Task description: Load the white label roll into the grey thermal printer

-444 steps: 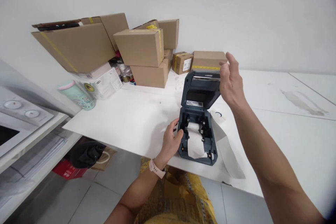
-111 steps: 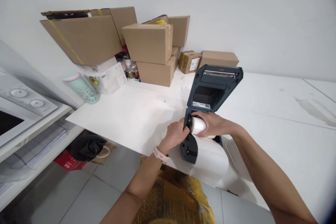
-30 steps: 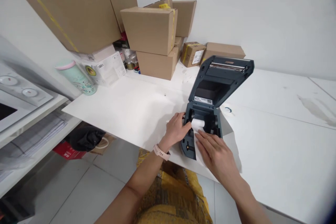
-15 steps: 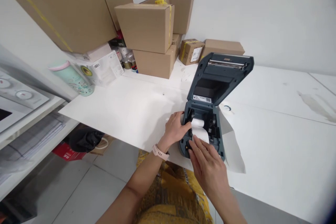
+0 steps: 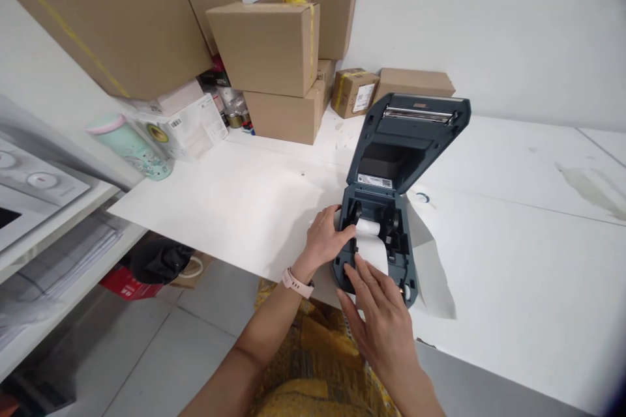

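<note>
A dark grey label printer [image 5: 409, 260] stands near the table's front edge with its lid [image 5: 415, 127] raised. Inside lies a small white paper roll [image 5: 368, 227] between black holders, and a strip of white paper [image 5: 372, 253] runs from it toward the front. My left hand [image 5: 325, 238] clasps the printer's left wall, thumb over the rim beside the roll. Over the front of the printer, my right hand [image 5: 379, 313] has its fingers stretched out, their tips at the paper strip and the left front rim. The strip's front end is hidden under that hand.
A loose sheet of paper [image 5: 435, 280] lies right of the printer on the white table [image 5: 518, 260]. Cardboard boxes [image 5: 261, 49] are stacked along the wall. A mint tumbler [image 5: 134, 146] and a white box [image 5: 195, 127] stand at the back left, above a shelf unit.
My right hand has shifted slightly left and toward me, showing more of the printer's right front corner. My left hand keeps its hold on the printer's side.
</note>
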Motion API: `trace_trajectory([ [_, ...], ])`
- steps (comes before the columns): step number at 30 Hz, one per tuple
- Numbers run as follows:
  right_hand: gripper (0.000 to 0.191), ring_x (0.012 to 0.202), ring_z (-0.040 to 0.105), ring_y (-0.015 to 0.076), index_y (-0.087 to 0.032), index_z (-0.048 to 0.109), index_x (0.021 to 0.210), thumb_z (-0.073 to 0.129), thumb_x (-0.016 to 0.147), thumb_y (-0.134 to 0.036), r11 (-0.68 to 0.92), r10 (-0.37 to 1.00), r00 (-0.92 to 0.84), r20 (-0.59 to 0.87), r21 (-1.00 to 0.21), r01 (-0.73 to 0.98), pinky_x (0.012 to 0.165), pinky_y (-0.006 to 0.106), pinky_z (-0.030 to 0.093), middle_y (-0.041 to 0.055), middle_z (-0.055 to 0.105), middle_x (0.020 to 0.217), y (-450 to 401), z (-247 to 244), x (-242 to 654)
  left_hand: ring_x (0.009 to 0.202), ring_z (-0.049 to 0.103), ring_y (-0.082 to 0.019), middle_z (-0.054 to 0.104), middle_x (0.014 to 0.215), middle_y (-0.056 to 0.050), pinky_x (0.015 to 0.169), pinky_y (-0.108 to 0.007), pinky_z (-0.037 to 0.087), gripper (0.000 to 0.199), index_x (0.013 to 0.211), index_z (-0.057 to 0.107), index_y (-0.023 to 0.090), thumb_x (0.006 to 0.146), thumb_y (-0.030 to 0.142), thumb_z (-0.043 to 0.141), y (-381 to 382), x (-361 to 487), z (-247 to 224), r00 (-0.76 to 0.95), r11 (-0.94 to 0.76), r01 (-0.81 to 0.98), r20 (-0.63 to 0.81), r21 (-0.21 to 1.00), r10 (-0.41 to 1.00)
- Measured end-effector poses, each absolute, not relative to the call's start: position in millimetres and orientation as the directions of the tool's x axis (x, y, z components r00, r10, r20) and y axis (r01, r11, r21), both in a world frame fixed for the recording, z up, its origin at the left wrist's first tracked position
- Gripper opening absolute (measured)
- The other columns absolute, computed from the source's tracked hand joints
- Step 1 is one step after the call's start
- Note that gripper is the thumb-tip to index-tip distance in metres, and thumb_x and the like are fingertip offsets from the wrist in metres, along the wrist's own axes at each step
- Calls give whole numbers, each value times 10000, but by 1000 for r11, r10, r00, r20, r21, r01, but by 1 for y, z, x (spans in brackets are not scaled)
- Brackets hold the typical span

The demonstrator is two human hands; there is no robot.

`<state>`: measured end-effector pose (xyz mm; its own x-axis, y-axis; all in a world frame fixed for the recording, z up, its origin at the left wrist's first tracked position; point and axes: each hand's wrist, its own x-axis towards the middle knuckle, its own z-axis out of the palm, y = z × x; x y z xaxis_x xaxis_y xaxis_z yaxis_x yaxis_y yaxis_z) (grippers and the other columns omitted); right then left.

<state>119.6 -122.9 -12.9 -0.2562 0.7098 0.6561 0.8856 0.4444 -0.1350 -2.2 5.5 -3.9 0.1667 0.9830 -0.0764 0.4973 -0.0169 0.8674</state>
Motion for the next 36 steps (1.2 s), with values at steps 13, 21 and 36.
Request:
trace_trajectory([
  [13, 302, 1153, 682, 262, -110, 666, 1262, 638, 974, -195, 507, 718, -235, 655, -261, 822, 907, 412, 649, 154, 742, 1278, -131, -15, 113, 1301, 612, -349, 650, 1404, -126, 1088, -526, 506, 495, 1363, 567, 221, 896, 368, 638, 4, -3, -6, 161, -26, 484, -59, 874, 985],
  [21, 394, 1340, 610, 255, -166, 638, 1346, 670, 954, -190, 582, 760, -299, 577, -401, 707, 1021, 423, 622, 117, 699, 1375, -143, -18, 134, 1577, 326, -220, 458, 1636, -61, 1320, -521, 242, 700, 1549, 411, 262, 890, 28, 371, -46, -33, -3, 591, -667, 290, 420, 686, 689],
  [36, 413, 1311, 634, 238, -279, 568, 1457, 486, 1063, -370, 448, 578, 325, 749, -624, 640, 1079, 466, 558, 103, 613, 1475, -32, 69, 228, 1404, 582, -246, 754, 1308, -31, 1307, -617, 186, 289, 1173, 750, 263, 1027, 205, 508, -74, -18, -31, 631, -838, 353, 555, 417, 542],
])
